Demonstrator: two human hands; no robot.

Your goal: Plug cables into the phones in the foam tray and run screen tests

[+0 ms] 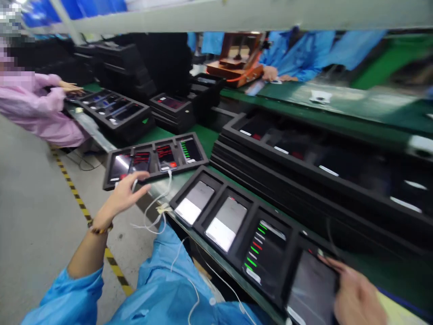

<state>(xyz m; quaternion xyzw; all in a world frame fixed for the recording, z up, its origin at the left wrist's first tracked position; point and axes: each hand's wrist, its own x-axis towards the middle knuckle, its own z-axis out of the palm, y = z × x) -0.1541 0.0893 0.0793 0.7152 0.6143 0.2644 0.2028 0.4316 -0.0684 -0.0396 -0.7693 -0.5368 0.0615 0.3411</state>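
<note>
The right hand (358,291), its grip unclear, is resting at the right edge of the end phone (311,289) in the near tray (242,231), whose long axis is pointing away. Fingers parted, the left hand (124,193) is hovering by the far tray (187,168).

I see black trays (287,189), a green tabletop (206,133), a blue sleeve (71,289), a white cable (169,177), yellow-and-black striped tape (114,264).

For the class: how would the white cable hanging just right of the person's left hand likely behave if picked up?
The white cable would probably flop, since it hangs in loose curves. Being thin, it is likely light. Lifting it might tug the phone, because its upper end appears plugged in there.
</note>
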